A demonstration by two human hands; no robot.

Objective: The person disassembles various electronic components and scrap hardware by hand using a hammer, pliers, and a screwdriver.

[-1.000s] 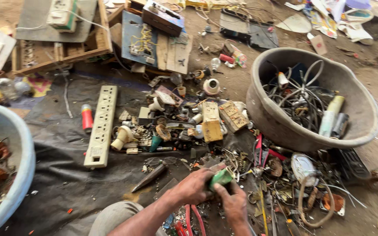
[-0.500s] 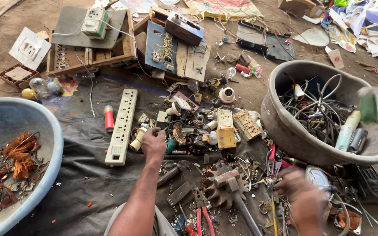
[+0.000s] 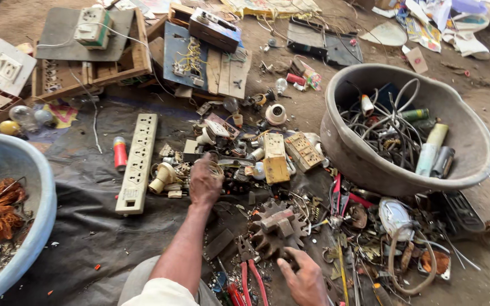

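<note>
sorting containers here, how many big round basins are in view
2. A grey basin sits at right, filled with wires and tubes. A blue basin at the left edge holds copper wire. More could lie outside the frame.

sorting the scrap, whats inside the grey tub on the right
The grey tub holds tangled wires, a pale tube and a green cylinder. Its bottom is covered.

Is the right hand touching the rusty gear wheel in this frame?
Touching. In the head view, the right hand has its fingers resting on the lower edge of the rusty gear wheel, with no gap visible between them.
</note>
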